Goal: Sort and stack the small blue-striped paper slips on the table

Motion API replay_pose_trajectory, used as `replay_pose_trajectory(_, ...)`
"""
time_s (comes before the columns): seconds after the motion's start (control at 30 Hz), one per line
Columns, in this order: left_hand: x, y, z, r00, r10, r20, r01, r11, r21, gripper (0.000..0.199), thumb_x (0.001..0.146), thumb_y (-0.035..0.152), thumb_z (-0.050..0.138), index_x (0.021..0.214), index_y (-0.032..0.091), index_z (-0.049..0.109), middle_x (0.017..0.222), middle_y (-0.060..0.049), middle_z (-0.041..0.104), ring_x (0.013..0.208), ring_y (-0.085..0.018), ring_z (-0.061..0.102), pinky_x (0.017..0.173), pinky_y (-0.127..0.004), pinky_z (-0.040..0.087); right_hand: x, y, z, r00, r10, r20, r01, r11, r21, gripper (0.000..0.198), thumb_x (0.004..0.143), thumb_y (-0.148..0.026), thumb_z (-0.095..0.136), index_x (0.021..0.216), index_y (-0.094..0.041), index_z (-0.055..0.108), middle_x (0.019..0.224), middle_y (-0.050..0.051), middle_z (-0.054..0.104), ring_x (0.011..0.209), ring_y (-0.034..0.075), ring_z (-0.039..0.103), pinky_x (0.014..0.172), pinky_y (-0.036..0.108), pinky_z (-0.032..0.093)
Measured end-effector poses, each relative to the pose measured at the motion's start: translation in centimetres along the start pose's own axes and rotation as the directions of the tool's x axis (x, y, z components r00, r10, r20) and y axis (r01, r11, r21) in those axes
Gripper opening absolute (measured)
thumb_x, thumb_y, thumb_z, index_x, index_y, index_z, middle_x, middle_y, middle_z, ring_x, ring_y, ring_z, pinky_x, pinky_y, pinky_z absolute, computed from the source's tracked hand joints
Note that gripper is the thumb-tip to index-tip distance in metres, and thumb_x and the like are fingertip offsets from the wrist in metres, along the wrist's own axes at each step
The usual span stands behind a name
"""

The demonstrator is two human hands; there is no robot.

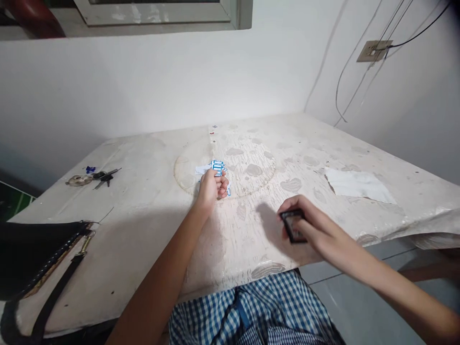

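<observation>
My left hand is closed, thumb and forefinger pinched on small paper labels printed in blue and white, just above the table. More white scraps of paper show beside and beneath the fingers; how many the hand itself grips is hidden. To the right, near the table's front edge, my right hand is wrapped round a small black rectangular frame with a shiny or see-through middle. It is slightly blurred, so its kind is unclear. The two hands are well apart.
Keys with a key ring lie at the left of the table. A black bag with a strap rests on the near left corner. On the right lies a white cloth. Cables hang from a wall socket.
</observation>
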State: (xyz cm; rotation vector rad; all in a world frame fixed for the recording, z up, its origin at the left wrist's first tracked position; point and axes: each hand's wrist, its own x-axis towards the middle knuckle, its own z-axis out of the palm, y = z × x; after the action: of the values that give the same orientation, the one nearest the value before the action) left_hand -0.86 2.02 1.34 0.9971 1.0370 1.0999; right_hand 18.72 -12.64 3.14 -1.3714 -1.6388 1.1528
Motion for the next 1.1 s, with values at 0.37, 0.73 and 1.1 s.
replay_pose_trajectory(0.37, 0.4, -0.5, -0.4, 1.000, 0.001, 0.007, -0.001, 1.000, 0.015, 0.014, 0.068, 0.028, 0.038, 0.071, 0.017, 0.045, 0.044, 0.003, 0.040, 0.033, -0.008, 0.028, 0.032, -0.019, 0.024, 3.7, 6.8, -6.0, 0.836, -0.397, -0.379, 0.037, 0.730, -0.683, 0.035, 0.083, -0.027, 0.041, 0.117, -0.020, 0.047, 0.117, 0.015, 0.046, 0.107, 0.031, 0.044, 0.085, 0.048, 0.040)
replay_pose_trajectory(0.73, -0.4, -0.5, 0.2, 0.979, 0.026, 0.200, -0.041, 0.997, 0.071, 0.017, 0.071, 0.029, 0.035, 0.065, 0.017, 0.044, 0.041, 0.002, 0.041, 0.029, -0.009, 0.031, 0.030, -0.020, 0.025, 15.9, -3.8, 1.0, 0.951, -0.238, 0.197, 0.266, 0.955, -0.133, 0.030, 0.082, -0.018, 0.049, 0.110, -0.008, 0.052, 0.093, 0.011, 0.057, 0.063, 0.012, 0.052, 0.062, 0.029, 0.045)
replay_pose_trajectory(1.1, -0.5, -0.6, 0.5, 0.968, -0.130, 0.215, 0.113, 0.989, 0.090, 0.042, 0.082, 0.049, 0.026, 0.062, 0.017, 0.044, 0.042, 0.001, 0.039, 0.029, -0.008, 0.030, 0.031, -0.021, 0.025, 16.3, -1.4, 0.5, 0.874, -0.380, 0.302, 0.362, 0.925, 0.116, 0.025, 0.077, -0.014, 0.050, 0.102, -0.014, 0.055, 0.074, 0.000, 0.054, 0.050, 0.006, 0.046, 0.049, 0.023, 0.041)
